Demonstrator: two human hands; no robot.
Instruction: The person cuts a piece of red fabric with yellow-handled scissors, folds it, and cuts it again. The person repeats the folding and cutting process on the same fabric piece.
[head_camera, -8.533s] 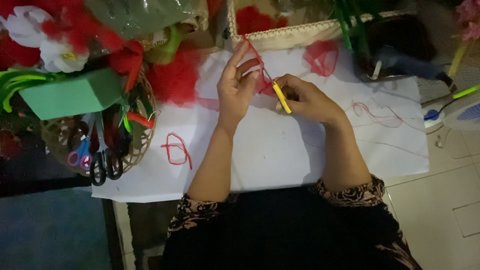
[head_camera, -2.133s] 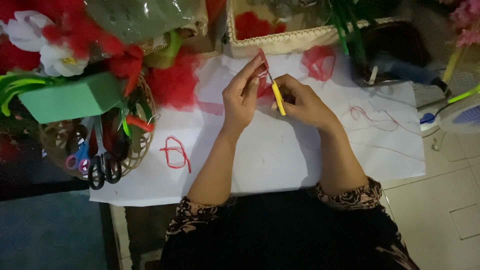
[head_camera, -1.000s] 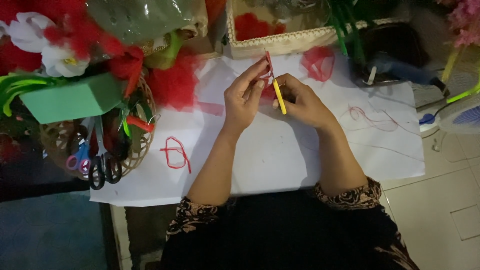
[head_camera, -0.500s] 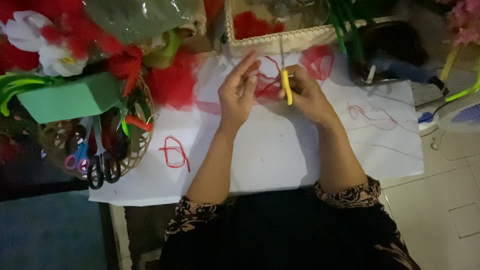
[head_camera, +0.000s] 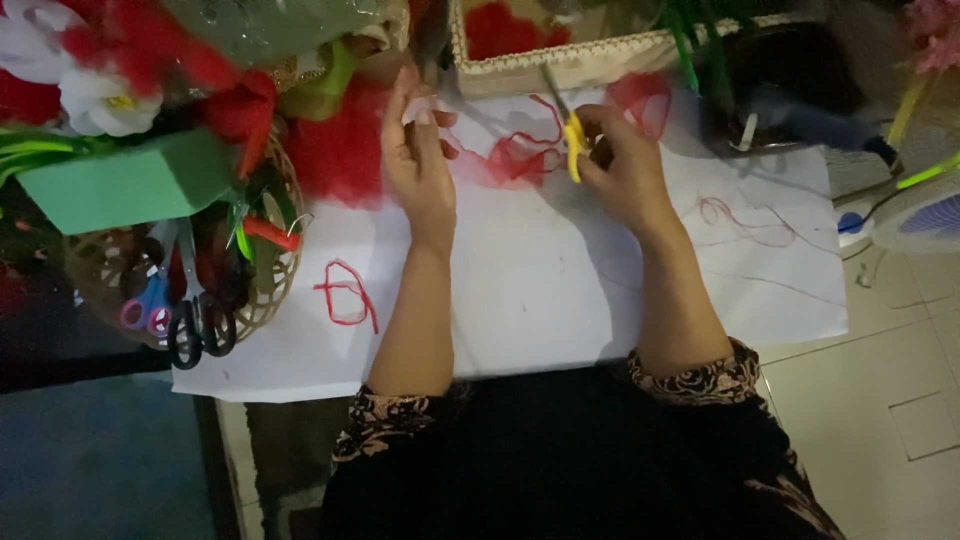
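Note:
My right hand (head_camera: 622, 170) grips a pair of small yellow-handled scissors (head_camera: 570, 135), blades pointing away from me over the white paper sheet (head_camera: 520, 290). A piece of sheer red fabric (head_camera: 515, 158) lies between my hands, with red thread looping from it toward the scissors. My left hand (head_camera: 418, 165) rests on the sheet at the fabric's left edge, fingers extended and pinching something pale; what it is I cannot tell.
A wicker basket (head_camera: 262, 300) at the left holds several scissors (head_camera: 190, 325) beside red and white artificial flowers (head_camera: 100, 70). A lace-trimmed box (head_camera: 580, 50) stands at the back. Loose red thread (head_camera: 345, 292) and more thread (head_camera: 740, 215) lie on the sheet. Tiled floor is at the right.
My right hand has turned the scissors more upright and moved them to the right, away from my left hand. The red fabric now lies spread between the hands.

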